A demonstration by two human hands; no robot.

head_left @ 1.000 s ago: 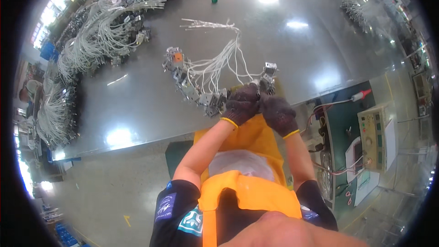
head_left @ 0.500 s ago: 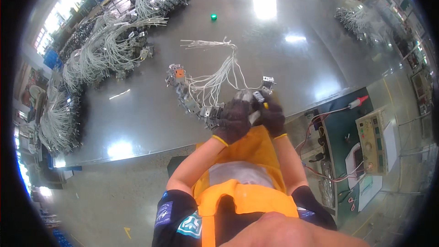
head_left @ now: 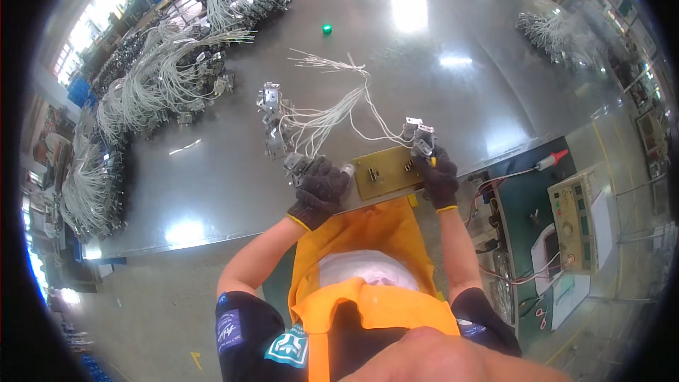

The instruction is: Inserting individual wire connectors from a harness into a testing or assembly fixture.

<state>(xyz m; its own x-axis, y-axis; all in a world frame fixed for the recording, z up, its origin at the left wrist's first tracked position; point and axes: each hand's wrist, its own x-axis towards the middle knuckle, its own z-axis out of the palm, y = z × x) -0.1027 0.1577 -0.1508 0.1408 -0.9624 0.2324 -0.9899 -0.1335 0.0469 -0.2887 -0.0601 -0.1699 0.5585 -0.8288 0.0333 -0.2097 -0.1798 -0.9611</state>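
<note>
My left hand (head_left: 320, 189), in a dark glove with a yellow cuff, curls at the near end of a chain of silver metal blocks (head_left: 272, 127). Its fingers close on the nearest block (head_left: 301, 165). To the right, my gloved right hand (head_left: 441, 180) grips a small silver metal block (head_left: 424, 145); a yellow bit shows by its fingers. White wires (head_left: 329, 114) link the left chain to the blocks on the right, their loose ends lying farther up the table. Between my hands a brass-coloured plate (head_left: 387, 182) with two dark fittings lies at the table's near edge.
Heaps of white wire bundles (head_left: 159, 92) with metal parts line the table's left side. Another bundle (head_left: 559, 35) lies far right. A green light (head_left: 327, 29) stands on the metal table (head_left: 233, 191). Right of me are a beige instrument (head_left: 574, 223) and a red-tipped probe (head_left: 552, 160).
My hands have moved apart, the left one leftward and the right one slightly right. The brass-coloured plate between them now shows. The left chain of blocks and the wires have shifted.
</note>
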